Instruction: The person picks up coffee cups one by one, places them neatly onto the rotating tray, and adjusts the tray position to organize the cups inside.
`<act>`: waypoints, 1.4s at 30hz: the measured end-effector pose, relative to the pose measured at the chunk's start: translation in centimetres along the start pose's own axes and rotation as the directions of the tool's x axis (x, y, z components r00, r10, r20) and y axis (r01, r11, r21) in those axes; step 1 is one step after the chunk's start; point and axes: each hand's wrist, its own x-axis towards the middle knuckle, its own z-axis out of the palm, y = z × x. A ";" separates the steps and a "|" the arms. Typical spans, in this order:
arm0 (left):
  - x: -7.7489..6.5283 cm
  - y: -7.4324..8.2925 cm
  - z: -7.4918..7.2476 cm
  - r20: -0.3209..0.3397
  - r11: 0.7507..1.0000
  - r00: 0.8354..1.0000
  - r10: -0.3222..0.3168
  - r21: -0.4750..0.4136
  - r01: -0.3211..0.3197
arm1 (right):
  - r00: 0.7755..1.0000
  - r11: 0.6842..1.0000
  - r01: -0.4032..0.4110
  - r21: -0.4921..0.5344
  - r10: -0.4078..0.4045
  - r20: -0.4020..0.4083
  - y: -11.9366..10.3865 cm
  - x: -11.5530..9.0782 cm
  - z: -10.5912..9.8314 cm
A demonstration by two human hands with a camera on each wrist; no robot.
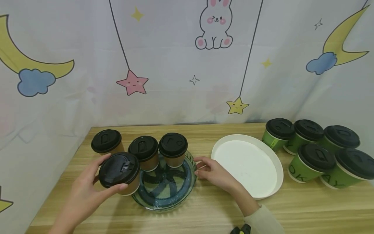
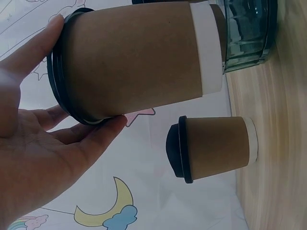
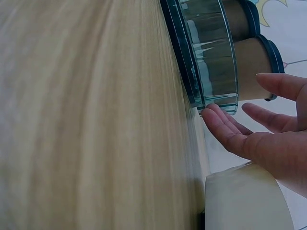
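My left hand (image 1: 87, 188) grips a brown paper cup (image 2: 134, 60) round its black lid (image 1: 119, 169), thumb on one side and fingers on the other. It holds the cup upright over the left edge of a greenish clear round dish (image 1: 165, 204) with a dark base. In the back of the dish stand two brown lidded cups, a left one (image 1: 143, 149) and a right one (image 1: 173, 146). Another brown lidded cup (image 2: 218, 143) stands on the table, left of the dish. At the dish's right side, my right hand (image 1: 214, 174) touches the wall with loosely bent fingertips (image 3: 211, 115).
To the right lies a round white tray (image 1: 246, 165). Several green cups with black lids (image 1: 312, 159) stand beyond it at the table's right. A patterned cloth (image 1: 175, 58) hangs behind the wooden table (image 1: 198, 214). A small black and yellow object (image 1: 241, 230) shows at the front edge.
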 end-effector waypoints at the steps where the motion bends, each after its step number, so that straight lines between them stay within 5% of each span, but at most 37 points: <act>1: 0.0 0.1 0.1 0.004 1.000 1.000 -0.004 -0.004 0.004 | 1.000 1.000 0.000 0.001 0.000 -0.001 0.0 0.0 0.0; 42: -0.4 1.7 2.1 0.041 0.999 0.999 0.033 -0.042 -0.031 | 1.000 1.000 0.005 0.020 -0.005 0.008 0.2 0.1 0.0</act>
